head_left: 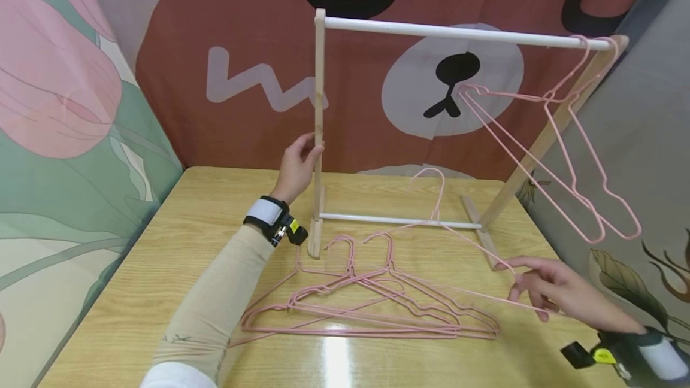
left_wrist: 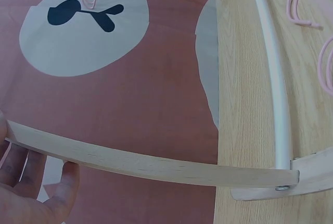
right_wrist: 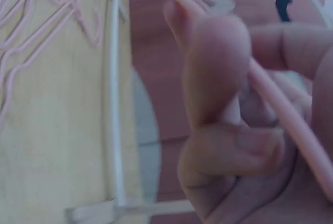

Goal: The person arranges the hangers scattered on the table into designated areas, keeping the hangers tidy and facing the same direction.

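Observation:
My left hand [head_left: 296,166] grips the left wooden post [head_left: 319,82] of a small garment rack. In the left wrist view, the thumb and fingers sit on either side of that post [left_wrist: 130,162]. Out at the right, my right hand [head_left: 560,289] holds a pink clothes hanger [head_left: 443,184] by one end, its hook pointing up in front of the rack's lower white bar [head_left: 388,219]. Close up in the right wrist view, the pink tube [right_wrist: 283,107] runs between the thumb and fingers. Two more pink hangers [head_left: 584,55] hang at the right end of the white top rail [head_left: 442,30].
Several pink hangers [head_left: 377,334] lie overlapping on the wooden table [head_left: 162,292] in front of the rack. The rack's right post [head_left: 560,121] leans outward in view. A brown cloth with a bear face [head_left: 242,136] hangs behind, with patterned cloth at both sides.

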`<state>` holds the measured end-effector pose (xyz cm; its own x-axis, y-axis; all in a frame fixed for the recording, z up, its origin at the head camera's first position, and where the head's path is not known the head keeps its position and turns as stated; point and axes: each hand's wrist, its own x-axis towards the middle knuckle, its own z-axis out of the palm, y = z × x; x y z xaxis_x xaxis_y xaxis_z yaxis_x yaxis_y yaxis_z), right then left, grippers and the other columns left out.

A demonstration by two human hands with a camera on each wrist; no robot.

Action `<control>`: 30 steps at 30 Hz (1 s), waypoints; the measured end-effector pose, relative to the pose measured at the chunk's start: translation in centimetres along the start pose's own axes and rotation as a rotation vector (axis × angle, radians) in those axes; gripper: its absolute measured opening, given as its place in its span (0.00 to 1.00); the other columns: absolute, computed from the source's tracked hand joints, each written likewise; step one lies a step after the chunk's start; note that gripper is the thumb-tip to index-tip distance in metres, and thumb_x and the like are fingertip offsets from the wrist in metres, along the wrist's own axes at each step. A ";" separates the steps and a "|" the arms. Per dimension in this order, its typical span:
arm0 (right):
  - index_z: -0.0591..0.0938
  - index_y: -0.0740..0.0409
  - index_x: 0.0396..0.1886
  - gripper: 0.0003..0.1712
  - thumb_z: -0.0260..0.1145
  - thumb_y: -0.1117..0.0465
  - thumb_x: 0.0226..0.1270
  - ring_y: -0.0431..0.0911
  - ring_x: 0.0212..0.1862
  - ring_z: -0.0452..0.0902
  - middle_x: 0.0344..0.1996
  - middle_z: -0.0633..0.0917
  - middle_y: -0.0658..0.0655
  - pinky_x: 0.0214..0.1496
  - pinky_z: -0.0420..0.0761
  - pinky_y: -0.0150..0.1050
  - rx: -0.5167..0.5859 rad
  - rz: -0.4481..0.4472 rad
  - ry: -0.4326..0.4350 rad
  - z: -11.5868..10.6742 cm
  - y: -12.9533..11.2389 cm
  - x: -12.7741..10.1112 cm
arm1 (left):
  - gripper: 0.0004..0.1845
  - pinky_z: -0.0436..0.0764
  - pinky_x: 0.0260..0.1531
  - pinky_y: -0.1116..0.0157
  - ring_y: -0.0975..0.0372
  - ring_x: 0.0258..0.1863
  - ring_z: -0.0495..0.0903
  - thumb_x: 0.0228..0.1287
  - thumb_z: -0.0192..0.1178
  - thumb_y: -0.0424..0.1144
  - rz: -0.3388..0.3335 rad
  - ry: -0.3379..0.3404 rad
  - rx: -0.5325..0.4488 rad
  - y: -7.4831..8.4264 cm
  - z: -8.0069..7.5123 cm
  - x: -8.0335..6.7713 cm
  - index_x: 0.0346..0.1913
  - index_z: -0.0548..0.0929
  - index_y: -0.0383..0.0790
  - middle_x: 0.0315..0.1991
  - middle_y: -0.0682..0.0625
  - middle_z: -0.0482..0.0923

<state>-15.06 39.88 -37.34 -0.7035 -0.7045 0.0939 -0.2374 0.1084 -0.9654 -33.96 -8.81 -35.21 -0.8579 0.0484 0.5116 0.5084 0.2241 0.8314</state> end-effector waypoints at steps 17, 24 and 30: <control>0.78 0.64 0.65 0.23 0.58 0.77 0.74 0.40 0.16 0.73 0.28 0.88 0.45 0.17 0.71 0.32 -0.746 0.007 0.526 3.9 -8.0 1.8 | 0.18 0.80 0.54 0.53 0.50 0.52 0.79 0.77 0.56 0.34 0.002 -0.003 0.012 -0.3 -0.1 -0.1 0.64 0.77 0.30 0.54 0.33 0.80; 0.79 0.65 0.65 0.21 0.60 0.74 0.74 0.35 0.16 0.71 0.30 0.84 0.29 0.17 0.68 0.27 -0.950 -0.013 0.757 3.9 -9.9 2.5 | 0.18 0.80 0.53 0.54 0.50 0.52 0.80 0.77 0.56 0.35 -0.004 -0.005 0.012 -0.1 -0.1 -0.1 0.64 0.77 0.30 0.54 0.36 0.81; 0.78 0.63 0.66 0.21 0.60 0.70 0.76 0.28 0.16 0.70 0.32 0.74 0.14 0.11 0.62 0.28 -1.063 0.006 0.871 3.4 -11.2 3.4 | 0.18 0.80 0.54 0.53 0.49 0.52 0.79 0.77 0.56 0.35 0.001 -0.007 0.003 -0.1 -0.1 -0.1 0.64 0.77 0.30 0.54 0.34 0.81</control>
<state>-12.46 33.87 -27.04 -0.8017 -0.0813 0.5922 -0.3493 0.8677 -0.3538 -33.97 -8.90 -35.31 -0.8581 0.0554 0.5105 0.5087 0.2270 0.8305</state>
